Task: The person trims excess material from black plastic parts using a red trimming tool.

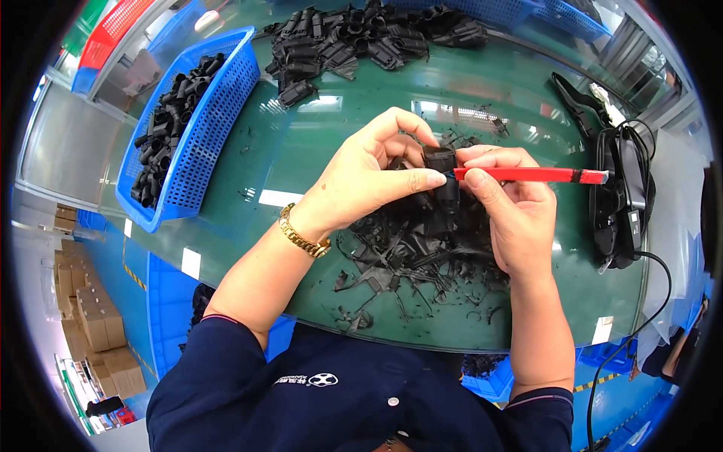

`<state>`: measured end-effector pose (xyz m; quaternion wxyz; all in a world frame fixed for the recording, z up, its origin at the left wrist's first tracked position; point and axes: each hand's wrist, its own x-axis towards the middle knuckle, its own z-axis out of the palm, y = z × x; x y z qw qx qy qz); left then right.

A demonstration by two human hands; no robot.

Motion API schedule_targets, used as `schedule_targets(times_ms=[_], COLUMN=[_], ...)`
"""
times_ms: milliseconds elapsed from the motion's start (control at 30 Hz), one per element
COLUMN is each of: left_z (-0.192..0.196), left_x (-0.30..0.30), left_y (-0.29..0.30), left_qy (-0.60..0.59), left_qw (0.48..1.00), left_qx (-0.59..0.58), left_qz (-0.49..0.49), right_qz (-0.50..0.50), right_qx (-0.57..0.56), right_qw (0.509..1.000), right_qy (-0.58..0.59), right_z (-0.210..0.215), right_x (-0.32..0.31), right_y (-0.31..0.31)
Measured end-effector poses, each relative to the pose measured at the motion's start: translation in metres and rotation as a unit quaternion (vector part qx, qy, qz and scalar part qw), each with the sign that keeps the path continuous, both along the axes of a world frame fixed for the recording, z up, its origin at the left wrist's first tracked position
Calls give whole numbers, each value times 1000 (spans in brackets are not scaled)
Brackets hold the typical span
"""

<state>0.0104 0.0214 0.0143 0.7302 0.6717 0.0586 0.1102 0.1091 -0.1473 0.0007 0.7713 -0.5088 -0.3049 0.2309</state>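
Head view. Small black plastic part (439, 158) pinched in left hand (369, 184), thumb and fingers closed round it, held above green surface (301, 143). Red-handled knife (538, 175) gripped in right hand (512, 215), fingers closed on handle, tip set at part's edge. Pile of black trimmings (407, 256) directly beneath. Blue basket (218, 113) of black parts at left; untrimmed heap (361, 41) at far edge. Judged best: part kept steady, thumb kept clear of blade, light strokes, scraps dropped onto pile.

Red knife (538, 175), blk part (439, 158), blue basket (203, 135), green table (339, 143), gold watch (303, 239).
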Motion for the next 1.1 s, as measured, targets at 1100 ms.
schedule_targets(times_ms=[1100], left_z=[-19], left_x=[-9], left_y=[-7], left_qy=[-50], left_qw=[992], left_qx=[-117], left_qz=[-14], right_qz=[-73], right_qx=[74], right_qw=[994], right_qy=[-28], right_z=[2], right_x=[-5], right_y=[5])
